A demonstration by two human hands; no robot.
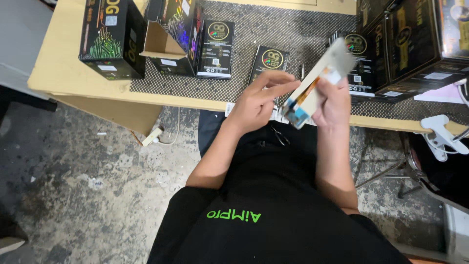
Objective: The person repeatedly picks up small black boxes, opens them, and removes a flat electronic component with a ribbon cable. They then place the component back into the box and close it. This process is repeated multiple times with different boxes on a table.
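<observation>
- Two bare hands are up in front of the person, just over the near edge of the wooden table [63, 73].
- The right hand [334, 100] is closed around a flat, long panel [320, 83], pale with an orange strip and a blue end. It holds the panel tilted, with the blue end low and near the body.
- The left hand [259, 100] has its fingers stretched out. The fingertips touch the side of the panel near its low end. It does not wrap around the panel, so it looks open.
- The panel is in the air, above the table edge and the person's lap.
- A dark dotted mat [273, 34] covers much of the table behind the hands.
- Two flat black packets [216, 49] with round gold marks lie on the mat. One is just behind the left hand and partly hidden by it.
- A black box with bright lines [110, 39] stands at the far left. Beside it is an open box [171, 44] with its brown flap out.
- More black boxes [415, 44] are stacked at the right, close behind the panel.
- A white clamp [437, 134] sticks out at the right table edge.
- A small white plug [152, 137] lies on the grey floor under the table.
</observation>
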